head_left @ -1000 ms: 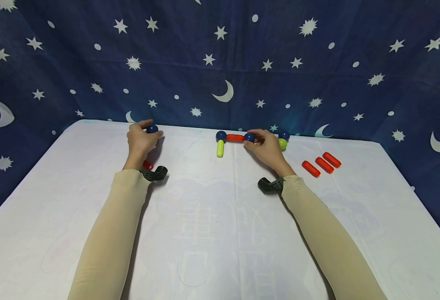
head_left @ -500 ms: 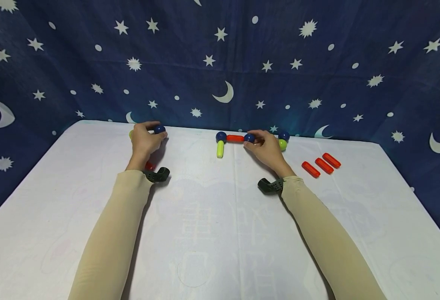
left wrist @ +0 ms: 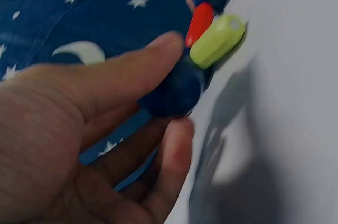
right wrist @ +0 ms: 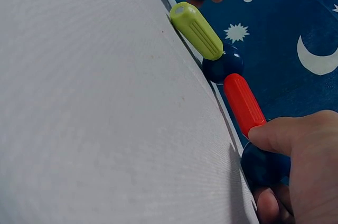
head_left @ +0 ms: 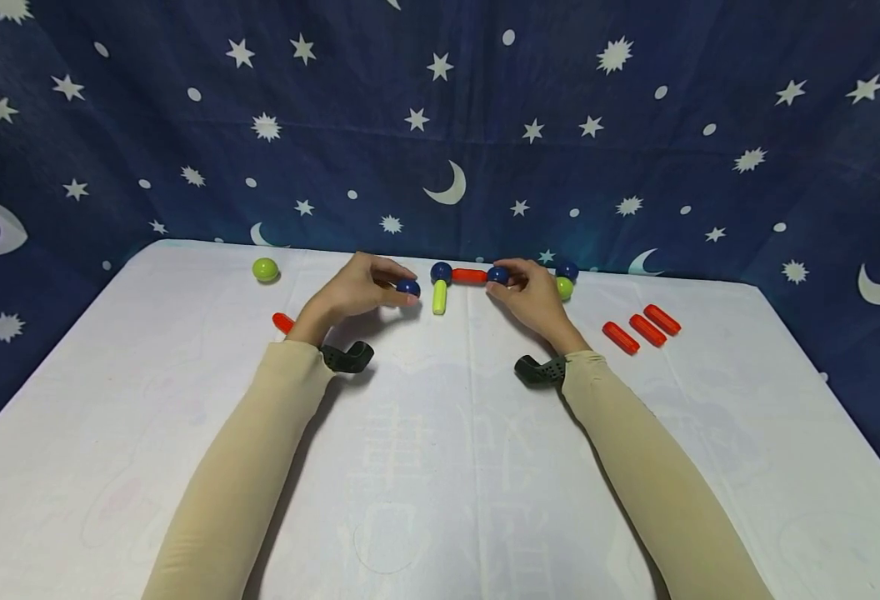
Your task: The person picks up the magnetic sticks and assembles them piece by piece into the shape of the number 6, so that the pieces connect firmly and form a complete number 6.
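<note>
Between thumb and fingers my left hand [head_left: 361, 290] pinches a dark blue ball [head_left: 407, 287], lifted off the table as the left wrist view shows. Just right of it stands a joined piece: a blue ball [head_left: 442, 272], a yellow-green stick [right wrist: 198, 31] pointing toward me, and a red stick [head_left: 470, 277]. At the red stick's other end is another blue ball [right wrist: 264, 165], which my right hand [head_left: 532, 296] grips with thumb and fingers. A small gap separates the left hand's ball from the joined piece.
Behind the right hand lie a blue ball [head_left: 567, 270] and a green ball [head_left: 563, 288]. Several red sticks [head_left: 647, 331] rest at the right. On the left are a green ball [head_left: 265, 270] and a red stick [head_left: 283, 323], partly hidden by the wrist. A starry curtain [head_left: 335, 150] borders the table.
My left hand has carried its blue ball rightward, close to the joined piece, uncovering the green ball on the left. The right hand has stayed in place on its ball.
</note>
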A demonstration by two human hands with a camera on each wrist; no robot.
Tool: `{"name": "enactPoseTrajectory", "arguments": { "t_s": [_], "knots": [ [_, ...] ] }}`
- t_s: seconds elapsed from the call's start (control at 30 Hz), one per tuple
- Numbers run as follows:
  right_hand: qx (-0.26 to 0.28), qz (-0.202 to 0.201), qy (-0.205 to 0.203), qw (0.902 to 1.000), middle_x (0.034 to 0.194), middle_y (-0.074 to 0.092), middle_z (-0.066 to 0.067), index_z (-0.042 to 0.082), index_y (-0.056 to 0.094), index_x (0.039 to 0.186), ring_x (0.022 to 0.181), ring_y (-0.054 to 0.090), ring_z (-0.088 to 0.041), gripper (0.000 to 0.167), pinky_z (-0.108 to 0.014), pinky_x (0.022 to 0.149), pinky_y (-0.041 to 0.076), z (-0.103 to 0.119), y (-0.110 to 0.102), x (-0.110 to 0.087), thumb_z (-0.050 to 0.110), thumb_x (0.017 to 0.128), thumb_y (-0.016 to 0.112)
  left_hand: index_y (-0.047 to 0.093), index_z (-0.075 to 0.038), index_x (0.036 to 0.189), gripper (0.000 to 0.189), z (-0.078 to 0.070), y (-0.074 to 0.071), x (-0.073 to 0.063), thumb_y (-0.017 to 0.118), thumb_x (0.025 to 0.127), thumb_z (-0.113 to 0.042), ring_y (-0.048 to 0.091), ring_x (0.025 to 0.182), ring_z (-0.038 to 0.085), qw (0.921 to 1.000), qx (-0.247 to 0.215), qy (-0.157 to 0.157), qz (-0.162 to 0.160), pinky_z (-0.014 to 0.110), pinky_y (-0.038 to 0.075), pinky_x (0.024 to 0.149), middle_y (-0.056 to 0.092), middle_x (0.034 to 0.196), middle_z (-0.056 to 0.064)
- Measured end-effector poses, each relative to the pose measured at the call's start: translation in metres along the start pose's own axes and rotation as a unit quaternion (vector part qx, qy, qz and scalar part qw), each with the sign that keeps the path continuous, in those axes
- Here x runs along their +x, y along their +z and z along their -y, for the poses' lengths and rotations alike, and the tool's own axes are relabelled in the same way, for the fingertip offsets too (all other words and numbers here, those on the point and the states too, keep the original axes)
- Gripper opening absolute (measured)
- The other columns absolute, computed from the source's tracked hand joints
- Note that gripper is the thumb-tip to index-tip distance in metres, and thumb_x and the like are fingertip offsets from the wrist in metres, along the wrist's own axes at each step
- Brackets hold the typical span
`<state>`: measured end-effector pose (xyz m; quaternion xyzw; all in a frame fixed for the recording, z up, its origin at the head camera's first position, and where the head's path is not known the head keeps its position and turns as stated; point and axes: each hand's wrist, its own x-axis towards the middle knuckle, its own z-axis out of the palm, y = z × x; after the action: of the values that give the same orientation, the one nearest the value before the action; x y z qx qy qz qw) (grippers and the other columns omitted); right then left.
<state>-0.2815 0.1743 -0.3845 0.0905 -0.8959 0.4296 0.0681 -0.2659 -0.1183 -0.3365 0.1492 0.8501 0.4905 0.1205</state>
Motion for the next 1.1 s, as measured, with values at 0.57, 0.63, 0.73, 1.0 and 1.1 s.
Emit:
{"name": "enactPoseTrajectory", "arguments": {
  "t_s": [0.57,0.63,0.73,1.0,1.1],
  "knots": [
    [0.005,0.000,0.002,1.0000,0.108,0.058,-0.013,0.008,0.066,0.133,0.094,0.052,-0.026,0.043,-0.033,0.082,0.044,-0.001,0.000,0.000,0.022,0.093,0.075,0.074,0.003,0.113,0.041,-0.005,0.035,0.008,0.089,0.075,0.001,0.062,0.091,0.021,0.9964,-0.020,0.044,0.070,0.027,0.049,0.084,0.072,0.106,0.011],
    [0.003,0.000,0.003,1.0000,0.109,0.058,-0.013,0.008,0.065,0.133,0.094,0.052,-0.026,0.043,-0.033,0.082,0.044,-0.001,0.000,0.000,0.022,0.093,0.075,0.073,0.002,0.115,0.043,-0.005,0.037,0.008,0.089,0.075,0.001,0.061,0.093,0.022,0.9963,-0.021,0.044,0.071,0.028,0.049,0.085,0.072,0.109,0.011],
    [0.000,0.000,0.001,1.0000,0.110,0.059,-0.014,0.007,0.065,0.134,0.095,0.052,-0.026,0.044,-0.032,0.081,0.044,-0.001,0.000,0.000,0.021,0.093,0.074,0.072,0.001,0.121,0.048,-0.005,0.038,0.008,0.088,0.076,-0.001,0.060,0.095,0.021,0.9961,-0.014,0.040,0.077,0.028,0.048,0.085,0.071,0.114,0.011],
    [0.005,-0.001,-0.015,0.9999,0.109,0.060,-0.016,0.004,0.066,0.132,0.093,0.053,-0.025,0.043,-0.031,0.080,0.043,0.002,-0.002,-0.001,0.016,0.092,0.075,0.064,-0.003,0.135,0.057,-0.005,0.040,0.010,0.085,0.082,-0.008,0.049,0.085,0.021,0.9926,0.036,0.055,0.103,0.029,0.039,0.073,0.059,0.100,0.008],
    [0.004,-0.001,-0.011,0.9999,0.109,0.059,-0.015,0.005,0.066,0.132,0.093,0.052,-0.025,0.042,-0.031,0.080,0.043,0.002,-0.001,-0.001,0.016,0.092,0.075,0.063,-0.003,0.136,0.057,-0.004,0.041,0.011,0.084,0.084,-0.009,0.049,0.083,0.021,0.9906,0.055,0.063,0.108,0.029,0.039,0.072,0.056,0.096,0.009]
  ]
}}
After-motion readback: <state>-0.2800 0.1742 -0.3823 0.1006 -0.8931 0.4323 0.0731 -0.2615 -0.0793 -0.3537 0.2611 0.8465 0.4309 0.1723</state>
